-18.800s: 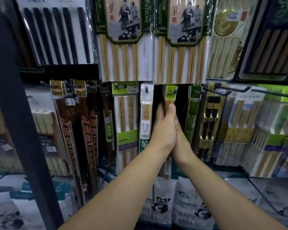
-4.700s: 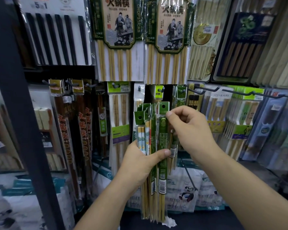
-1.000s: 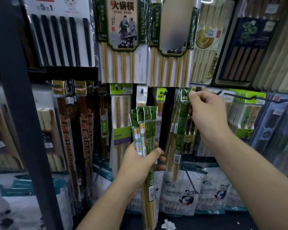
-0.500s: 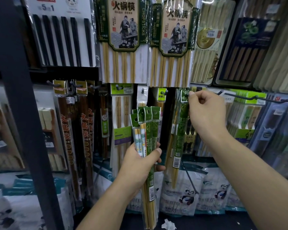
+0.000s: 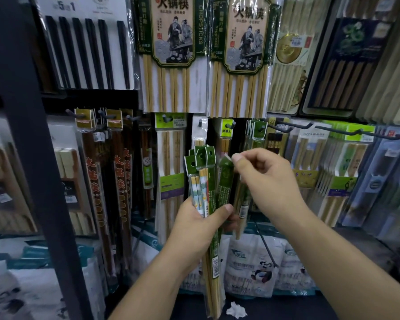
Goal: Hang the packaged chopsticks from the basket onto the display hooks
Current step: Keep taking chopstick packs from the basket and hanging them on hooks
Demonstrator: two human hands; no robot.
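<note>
Step looks like picking: right hand point(image 5: 263, 179) pinches one slim green chopstick pack point(image 5: 224, 181) off the green-topped bundle point(image 5: 202, 179) the left hand point(image 5: 201, 224) grips dead centre, next its hole wants threading onto the black hook point(image 5: 262, 128) at 1 o'clock.

Single head-worn view, facing forward and slightly down, close to display hooks point(image 5: 284, 127)

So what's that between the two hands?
A green chopstick pack, top pinched by the right hand, the left hand's thumb across it beside its bundle. Head view.
</note>
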